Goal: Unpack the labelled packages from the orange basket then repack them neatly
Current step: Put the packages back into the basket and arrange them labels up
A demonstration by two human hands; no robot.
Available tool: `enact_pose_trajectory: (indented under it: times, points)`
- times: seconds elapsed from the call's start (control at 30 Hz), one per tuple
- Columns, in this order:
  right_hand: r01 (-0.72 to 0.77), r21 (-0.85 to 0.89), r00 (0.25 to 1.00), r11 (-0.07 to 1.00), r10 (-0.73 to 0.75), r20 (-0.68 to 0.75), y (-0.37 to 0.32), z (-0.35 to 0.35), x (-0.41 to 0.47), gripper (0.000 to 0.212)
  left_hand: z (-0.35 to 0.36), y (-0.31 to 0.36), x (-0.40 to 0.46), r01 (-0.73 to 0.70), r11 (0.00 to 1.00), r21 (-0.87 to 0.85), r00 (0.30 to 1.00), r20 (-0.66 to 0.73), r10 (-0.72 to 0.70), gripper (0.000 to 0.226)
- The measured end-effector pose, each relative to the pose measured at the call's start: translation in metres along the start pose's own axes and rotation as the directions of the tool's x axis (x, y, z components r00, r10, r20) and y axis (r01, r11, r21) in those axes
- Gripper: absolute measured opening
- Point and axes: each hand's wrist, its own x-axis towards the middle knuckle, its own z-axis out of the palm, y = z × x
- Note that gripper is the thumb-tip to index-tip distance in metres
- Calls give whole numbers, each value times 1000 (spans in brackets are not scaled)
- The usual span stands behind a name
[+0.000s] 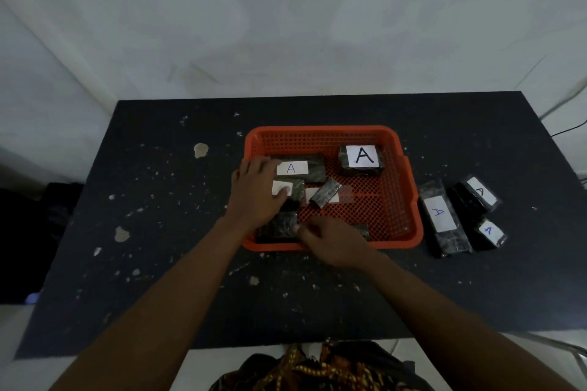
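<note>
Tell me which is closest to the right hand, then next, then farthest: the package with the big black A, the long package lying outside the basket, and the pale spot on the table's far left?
From the right hand, in the head view:
1. Package with the big black A, in the basket's far right corner.
2. Long package, on the table just right of the orange basket.
3. Pale spot, far left on the table.
The first two are fairly close to each other.

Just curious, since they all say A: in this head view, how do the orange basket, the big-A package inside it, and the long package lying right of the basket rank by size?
1. orange basket
2. long package
3. big-A package
The last two look close; the long one lies slightly nearer the camera, so that order is unsure.
</note>
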Motion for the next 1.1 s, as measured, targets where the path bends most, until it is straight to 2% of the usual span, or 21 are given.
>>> enact_pose_trajectory:
  times: [0.07, 0.1, 0.17, 0.3, 0.4, 0.53, 0.6, 0.67, 0.7, 0.83, 1.1]
  points:
    - [-86, 71, 995, 994, 89, -39, -3, 0, 15, 40, 1, -3, -13, 106, 978, -181, 978, -160, -136, 51]
    - [-100, 72, 993, 992, 103, -48, -5, 2, 22, 33, 3, -4, -19, 176, 945, -274, 955, -186, -232, 49]
    - [-96, 47, 994, 994, 98, -45, -11, 7, 33, 30, 10, -8, -31, 309, 838, -449, 908, -122, -400, 46]
    - [-156, -75, 984, 985, 162, 80, -21, 19, 47, 41, 23, -16, -53, 377, 696, -611, 891, 32, -454, 42]
    - [-183, -81, 978, 980, 190, 89, -24, 19, 52, 39, 27, -17, -57, 423, 655, -627, 872, 85, -482, 45]
    - [-234, 26, 971, 972, 232, 48, -28, 17, 56, 45, 29, -17, -56, 438, 648, -623, 862, 85, -500, 47]
    - [-299, 180, 954, 937, 291, 73, -31, 16, 55, 41, 30, -18, -56, 437, 646, -626, 864, 94, -494, 50]
    - [-357, 367, 934, 859, 338, 118, -33, 12, 54, 31, 32, -20, -56, 432, 646, -630, 867, 94, -489, 52]
    - [-387, 404, 922, 829, 359, 146, -34, 9, 54, 28, 33, -20, -56, 428, 645, -633, 869, 92, -486, 52]
    - [-474, 368, 879, 800, 402, 258, -41, 3, 52, 22, 32, -20, -55, 426, 646, -633, 870, 89, -486, 50]
    - [-498, 489, 860, 716, 337, 383, -35, -8, 47, 11, 30, -20, -56, 416, 657, -629, 879, 93, -467, 35]
